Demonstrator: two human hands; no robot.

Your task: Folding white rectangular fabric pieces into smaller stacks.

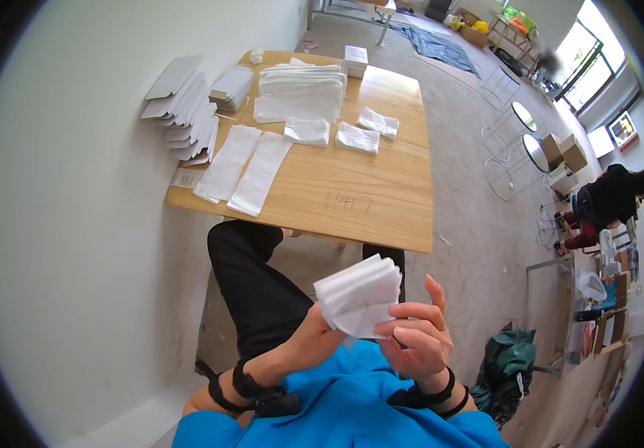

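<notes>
Above my lap, a fanned stack of thin white folded sheets (358,295) is gripped at its lower left by my left hand (313,340). I cannot tell whether they are paper or flat bags. At the stack's lower right edge, the fingers of my right hand (420,336) pinch the sheets, with one finger raised. Similar small white folded bundles (358,139) lie on the wooden table (382,187) ahead of me. Two long white strips (260,173) lie flat near its left front edge.
Behind the bundles are a wide white pile (299,91), a white block-shaped stack (355,60) and leaning white card stacks (184,112) by the wall. To the right stand wire-framed stools (535,151), a dark green bag (512,358) and a bent-over person (609,198) beside cluttered shelving.
</notes>
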